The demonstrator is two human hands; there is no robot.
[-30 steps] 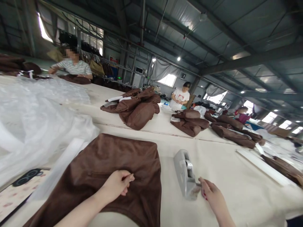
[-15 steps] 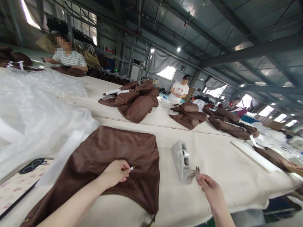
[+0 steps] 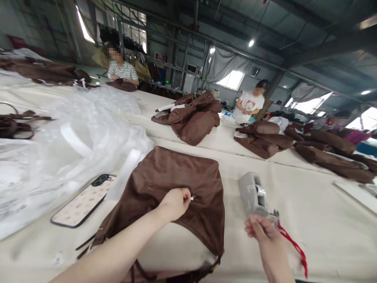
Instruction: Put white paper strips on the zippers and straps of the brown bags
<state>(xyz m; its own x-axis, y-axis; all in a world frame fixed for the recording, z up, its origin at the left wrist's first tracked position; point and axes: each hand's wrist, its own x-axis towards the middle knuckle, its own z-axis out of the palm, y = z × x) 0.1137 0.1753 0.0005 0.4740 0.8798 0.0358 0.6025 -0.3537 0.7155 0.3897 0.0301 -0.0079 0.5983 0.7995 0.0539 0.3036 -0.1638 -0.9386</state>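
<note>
A brown leather-look bag (image 3: 203, 173) lies flat on the table, its strap toward me. My left hand (image 3: 175, 203) is over its front zipper, finger and thumb closed on the zipper pull (image 3: 192, 198), which has a small white wrapping on it. To the right of the bag stands a grey tape dispenser (image 3: 247, 192). My right hand (image 3: 265, 232) is at the dispenser's near end with its fingers pinched together. Whatever is between those fingers is too small to make out. A red cord (image 3: 296, 244) trails from beside the dispenser, past my right hand.
A phone in a patterned case (image 3: 84, 202) and clear plastic wrapping (image 3: 97, 129) lie to the left. Farther back on the table (image 3: 312, 212) are piles of brown bags (image 3: 193, 122). Two co-workers stand or sit beyond, and a white board (image 3: 356, 196) lies at right.
The view has swung left, so things sit farther right. My right hand has come from the dispenser's cutting end to its near side. The red cord now shows. My left hand keeps its pinch.
</note>
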